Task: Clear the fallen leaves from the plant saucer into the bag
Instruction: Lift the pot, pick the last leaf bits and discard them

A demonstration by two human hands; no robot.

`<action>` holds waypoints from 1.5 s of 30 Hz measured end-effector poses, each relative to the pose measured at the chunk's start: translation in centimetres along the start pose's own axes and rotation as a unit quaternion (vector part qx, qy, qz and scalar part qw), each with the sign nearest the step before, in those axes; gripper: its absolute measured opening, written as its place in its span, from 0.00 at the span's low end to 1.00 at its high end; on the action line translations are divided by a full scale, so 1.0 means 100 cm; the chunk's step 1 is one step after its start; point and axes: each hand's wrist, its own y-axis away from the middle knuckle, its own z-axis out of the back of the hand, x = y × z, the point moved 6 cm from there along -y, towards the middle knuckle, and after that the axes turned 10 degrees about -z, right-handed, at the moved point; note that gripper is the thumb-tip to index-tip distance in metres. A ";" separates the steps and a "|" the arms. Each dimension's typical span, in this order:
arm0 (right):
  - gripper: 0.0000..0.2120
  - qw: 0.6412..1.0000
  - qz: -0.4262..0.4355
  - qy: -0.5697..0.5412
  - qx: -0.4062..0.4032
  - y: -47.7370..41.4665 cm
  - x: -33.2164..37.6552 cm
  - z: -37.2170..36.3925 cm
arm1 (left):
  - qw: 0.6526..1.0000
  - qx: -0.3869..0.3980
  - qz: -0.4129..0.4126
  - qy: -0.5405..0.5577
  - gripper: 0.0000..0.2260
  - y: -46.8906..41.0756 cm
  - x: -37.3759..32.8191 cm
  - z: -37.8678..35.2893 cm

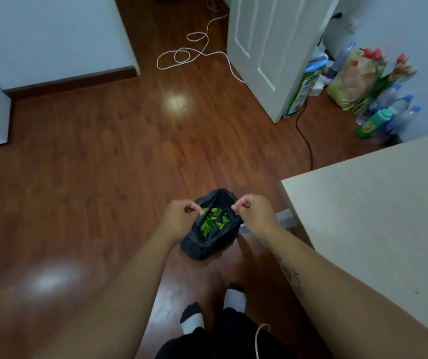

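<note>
A small black plastic bag (pixel 202 244) hangs in front of me above the wooden floor, its mouth held apart. Several bright green leaves (pixel 212 221) lie inside it. My left hand (pixel 179 216) pinches the bag's left rim, fingers closed on the plastic. My right hand (pixel 254 211) pinches the right rim the same way. No plant saucer is in view.
A pale table (pixel 378 203) stands close on my right. A white door (pixel 264 53) is ahead, with bottles (pixel 394 110), a flower bunch (pixel 378 73) and bags beside it. A white cable (pixel 189 50) and a black cable (pixel 306 141) lie on the floor. My socked feet (pixel 212 309) are below.
</note>
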 end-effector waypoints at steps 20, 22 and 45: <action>0.09 0.991 -0.026 0.123 0.048 -0.199 -0.080 -0.132 | 0.994 0.013 0.084 0.062 0.08 -0.128 0.181 -0.095; 0.10 0.990 -0.020 0.129 0.050 -0.188 -0.070 -0.125 | 0.996 0.025 0.066 0.056 0.09 -0.122 0.167 -0.087; 0.19 0.934 -0.029 0.163 -0.317 0.126 -0.005 0.109 | 0.893 0.143 -0.331 -0.268 0.29 0.010 -0.144 -0.002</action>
